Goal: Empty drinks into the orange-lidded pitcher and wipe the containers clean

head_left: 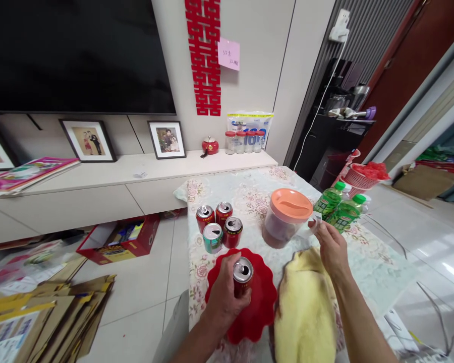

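My left hand (pixel 222 292) is wrapped round a red drink can (pixel 242 276), holding it upright over a red scalloped plate (pixel 257 307). My right hand (pixel 331 244) grips the white handle of a clear pitcher (pixel 283 224) with an orange lid and dark liquid at the bottom. A yellow cloth (pixel 306 312) lies under my right forearm. Several more cans (pixel 219 224), red ones and a teal one, stand together beyond the plate.
All this rests on a table with a floral cloth (pixel 249 194). Two green bottles (pixel 338 206) stand right of the pitcher. A low white cabinet (pixel 98 186) holds framed photos, jars and a red pot. Flattened cardboard (pixel 41 312) covers the floor at left.
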Tool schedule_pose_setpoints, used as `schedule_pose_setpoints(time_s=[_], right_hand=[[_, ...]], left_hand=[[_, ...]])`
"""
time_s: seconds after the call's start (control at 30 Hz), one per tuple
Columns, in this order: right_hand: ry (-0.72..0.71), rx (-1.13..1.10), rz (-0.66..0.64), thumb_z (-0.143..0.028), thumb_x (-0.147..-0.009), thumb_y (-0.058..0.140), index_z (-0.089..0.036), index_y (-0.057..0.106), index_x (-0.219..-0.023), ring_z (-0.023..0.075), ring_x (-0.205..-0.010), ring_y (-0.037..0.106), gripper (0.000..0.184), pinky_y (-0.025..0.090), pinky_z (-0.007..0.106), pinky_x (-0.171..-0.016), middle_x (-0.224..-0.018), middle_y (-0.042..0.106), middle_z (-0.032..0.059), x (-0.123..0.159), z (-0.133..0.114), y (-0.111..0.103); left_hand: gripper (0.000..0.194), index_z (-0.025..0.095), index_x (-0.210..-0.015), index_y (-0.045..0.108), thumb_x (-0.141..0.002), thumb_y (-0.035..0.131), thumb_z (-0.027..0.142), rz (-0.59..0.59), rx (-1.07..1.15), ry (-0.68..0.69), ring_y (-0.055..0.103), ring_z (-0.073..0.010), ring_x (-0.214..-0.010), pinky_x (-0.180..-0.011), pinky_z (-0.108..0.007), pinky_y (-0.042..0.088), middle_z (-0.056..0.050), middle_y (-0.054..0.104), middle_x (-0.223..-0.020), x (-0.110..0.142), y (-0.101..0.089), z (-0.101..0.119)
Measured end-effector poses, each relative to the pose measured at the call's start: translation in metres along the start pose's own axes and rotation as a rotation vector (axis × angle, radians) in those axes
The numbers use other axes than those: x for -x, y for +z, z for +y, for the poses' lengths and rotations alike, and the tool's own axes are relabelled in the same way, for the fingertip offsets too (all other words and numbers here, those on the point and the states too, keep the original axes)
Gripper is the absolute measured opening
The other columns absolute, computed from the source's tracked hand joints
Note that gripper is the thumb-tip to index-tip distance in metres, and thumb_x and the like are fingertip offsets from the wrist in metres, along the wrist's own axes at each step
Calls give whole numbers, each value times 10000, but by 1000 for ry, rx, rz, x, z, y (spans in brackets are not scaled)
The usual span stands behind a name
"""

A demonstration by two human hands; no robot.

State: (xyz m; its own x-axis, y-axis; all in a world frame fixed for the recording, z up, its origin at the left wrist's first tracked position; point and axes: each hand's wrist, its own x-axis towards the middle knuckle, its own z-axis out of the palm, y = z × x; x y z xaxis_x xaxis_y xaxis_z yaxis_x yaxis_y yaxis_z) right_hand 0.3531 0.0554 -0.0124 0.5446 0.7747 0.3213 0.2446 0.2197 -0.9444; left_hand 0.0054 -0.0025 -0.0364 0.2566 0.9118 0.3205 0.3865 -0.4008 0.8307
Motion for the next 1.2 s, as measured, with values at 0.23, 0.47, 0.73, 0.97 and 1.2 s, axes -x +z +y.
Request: schedule_pose_setpoints(time_s=[0.23, 0.47, 0.73, 0.97, 1.2], right_hand=[[7, -221, 42, -453, -1059, 680, -153, 682, -1203, 145, -859, 697, 332, 623, 311, -754, -1080, 711, 43, -9, 21, 25], [-46, -414, 68, -416, -1060, 691, -144, 652, -971, 42, -530, 482, 289, 429, 161, -477, -752, 579, -65, 14, 12, 32], [-82, -451, 69, -402, -974, 780, -193, 412, -636, 32, -445, 309, 542, 308, 157, -432, -550, 322, -132, 46, -40, 8], [-47, -369, 56, -499, -746, 916, -190, 434, -507, 52, -418, 270, 620, 240, 208, -407, -479, 291, -87, 61, -97, -16], [-69, -263, -52, -577, -646, 980, -219, 740, -669, 125, -451, 458, 431, 376, 268, -413, -519, 553, -2, 54, -131, -32]], left_hand=[[754, 188, -1472, 489, -739, 653, 120, 35, 35, -9, 708, -331, -1306, -1100, -510, 610, -162, 657, -1406, 0, 1, 3], [802, 149, -1505, 411, -746, 671, 173, 35, 62, -130, 706, -354, -1316, -1117, -539, 592, -211, 648, -1449, 1, 2, 4], [702, 175, -1370, 497, -696, 693, 167, 30, 132, -171, 747, -338, -1186, -1036, -516, 622, -153, 716, -1279, -3, 0, 13], [688, 195, -1337, 494, -682, 702, 172, 10, 140, -193, 733, -326, -1156, -1044, -527, 590, -125, 701, -1251, -5, -3, 22], [695, 201, -1346, 509, -696, 755, 199, 6, 125, -254, 713, -338, -1171, -1032, -526, 580, -128, 694, -1287, -4, -1, 23]])
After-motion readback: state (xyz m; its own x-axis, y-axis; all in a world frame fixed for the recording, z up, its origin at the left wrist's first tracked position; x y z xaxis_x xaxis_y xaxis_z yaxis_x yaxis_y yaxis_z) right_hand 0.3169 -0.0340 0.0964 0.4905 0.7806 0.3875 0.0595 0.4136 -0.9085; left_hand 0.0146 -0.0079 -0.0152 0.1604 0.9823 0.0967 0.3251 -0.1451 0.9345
